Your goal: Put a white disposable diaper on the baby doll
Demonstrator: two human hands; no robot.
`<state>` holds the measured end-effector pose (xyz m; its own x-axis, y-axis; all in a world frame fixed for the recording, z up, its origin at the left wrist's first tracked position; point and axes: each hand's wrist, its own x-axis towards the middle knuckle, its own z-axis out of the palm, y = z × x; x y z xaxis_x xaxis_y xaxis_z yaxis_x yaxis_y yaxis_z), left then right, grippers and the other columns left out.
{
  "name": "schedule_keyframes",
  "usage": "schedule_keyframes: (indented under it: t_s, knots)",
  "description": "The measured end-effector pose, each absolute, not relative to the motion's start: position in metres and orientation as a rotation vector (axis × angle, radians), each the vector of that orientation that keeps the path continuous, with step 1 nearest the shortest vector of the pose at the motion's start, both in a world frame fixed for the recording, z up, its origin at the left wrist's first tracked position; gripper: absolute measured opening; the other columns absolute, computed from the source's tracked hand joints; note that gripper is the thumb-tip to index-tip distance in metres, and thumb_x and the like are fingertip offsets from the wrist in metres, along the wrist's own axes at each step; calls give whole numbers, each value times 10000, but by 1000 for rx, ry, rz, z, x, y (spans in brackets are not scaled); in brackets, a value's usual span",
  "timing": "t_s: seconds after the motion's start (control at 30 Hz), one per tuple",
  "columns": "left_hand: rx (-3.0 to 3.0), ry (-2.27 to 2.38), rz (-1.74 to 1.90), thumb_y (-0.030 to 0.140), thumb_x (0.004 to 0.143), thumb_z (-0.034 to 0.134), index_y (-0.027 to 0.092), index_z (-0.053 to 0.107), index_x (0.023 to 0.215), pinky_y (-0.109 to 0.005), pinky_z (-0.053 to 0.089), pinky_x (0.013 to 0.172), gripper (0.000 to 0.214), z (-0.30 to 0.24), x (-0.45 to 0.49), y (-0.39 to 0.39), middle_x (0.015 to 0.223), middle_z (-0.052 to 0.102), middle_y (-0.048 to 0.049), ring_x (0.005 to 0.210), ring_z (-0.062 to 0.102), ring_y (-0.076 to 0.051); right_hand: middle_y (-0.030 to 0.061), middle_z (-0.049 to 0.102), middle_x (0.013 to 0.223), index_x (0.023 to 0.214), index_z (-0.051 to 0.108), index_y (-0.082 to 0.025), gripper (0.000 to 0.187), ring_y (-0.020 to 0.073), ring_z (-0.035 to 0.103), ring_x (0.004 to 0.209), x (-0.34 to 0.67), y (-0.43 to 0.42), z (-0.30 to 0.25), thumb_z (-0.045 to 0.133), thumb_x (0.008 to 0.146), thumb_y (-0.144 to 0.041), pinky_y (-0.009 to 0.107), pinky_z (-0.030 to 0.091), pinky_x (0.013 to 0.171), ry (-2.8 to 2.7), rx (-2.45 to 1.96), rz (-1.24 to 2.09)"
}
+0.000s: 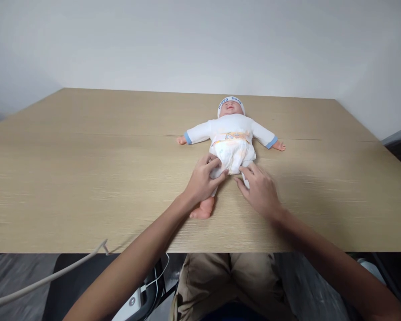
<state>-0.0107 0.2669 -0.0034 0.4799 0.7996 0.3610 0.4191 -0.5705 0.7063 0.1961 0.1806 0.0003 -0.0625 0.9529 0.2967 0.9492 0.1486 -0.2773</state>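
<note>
A baby doll (pixel 232 121) lies on its back, arms spread, head away from me. It wears a white top with blue cuffs, a lettered cap (pixel 231 100) and a white diaper (pixel 234 154) with an orange printed waistband. My left hand (pixel 205 176) is closed at the diaper's left leg edge, its thumb reaching toward the crotch. At the opposite leg edge, my right hand (pixel 259 187) has its fingers curled onto the diaper, with the thumb slightly below. One bare doll foot (pixel 203 208) shows under my left wrist; the other is hidden behind my right hand.
The doll lies on a wide wooden table (pixel 87 178) against a pale wall (pixel 187 44). A light-coloured cable (pixel 53 278) rises to the table's front edge at lower left. Below the edge are a black chair (pixel 76 285) and a white device (pixel 130 305) with cords.
</note>
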Motion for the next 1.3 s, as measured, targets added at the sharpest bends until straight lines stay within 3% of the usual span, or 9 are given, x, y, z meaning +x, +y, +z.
schedule_keyframes:
  t_s: [0.1,0.2,0.3,0.43,0.53,0.77,0.97,1.13,1.3]
  knots:
    - [2198,982,954,377,1049,702,211,662,981,-473,505,1112,184,-2,-12,266,1363,670,-127,1194,635,-301,155,763,1317,1281,780,-209,237,329,757,1026,199,180,1,655,1092,-282,445,574,897,-2020,-1763,42]
    - [2215,961,922,366,1063,681,212,672,1014,-480,485,1141,162,2,-12,265,1408,686,-129,1273,626,-320,149,744,1440,1314,757,-219,262,341,769,1056,202,180,1,677,1073,-285,475,592,924,-2016,-1723,112]
    - [2227,976,848,348,1065,649,225,598,934,-466,481,1083,187,4,-12,265,1204,731,-91,1165,619,-301,150,729,1503,1338,713,-222,302,382,753,1221,205,181,0,707,1042,-283,513,591,1005,-2010,-1676,210]
    - [2198,992,783,387,1025,650,243,479,842,-426,471,947,289,2,-12,271,868,581,-32,974,534,-273,155,785,1347,1302,652,-236,347,406,747,1240,207,184,-1,752,976,-302,542,569,1044,-1981,-1681,341]
    - [2174,954,804,412,995,673,245,469,846,-414,453,907,302,-1,-11,276,857,546,-26,959,520,-269,113,809,1160,1205,605,-263,323,389,773,1106,206,189,-2,770,946,-361,500,567,959,-1852,-1719,418]
    - [1858,958,917,436,933,816,244,527,999,-354,431,800,353,-11,-14,277,893,572,1,860,531,-210,62,817,1085,1100,466,-299,422,303,785,935,210,194,-6,766,910,-526,421,555,826,-1415,-1608,553]
    - [1597,976,976,420,875,894,255,470,1127,-351,496,852,520,-17,-15,271,1017,663,-1,920,636,-198,72,882,1007,1015,644,-285,400,327,840,979,222,191,-1,810,933,-640,455,595,910,-1436,-1642,514]
    - [1769,1049,965,447,865,899,200,655,1104,-385,534,981,422,-3,-9,266,1113,762,-60,1070,716,-259,64,899,980,938,761,-285,385,322,841,889,221,193,4,742,992,-665,450,597,888,-1543,-1655,414]
    - [1844,1102,902,482,931,835,179,790,1021,-390,530,881,319,3,1,264,1027,809,-71,955,710,-275,52,882,993,909,792,-267,309,310,804,933,221,196,3,731,994,-557,420,565,880,-1652,-1612,430]
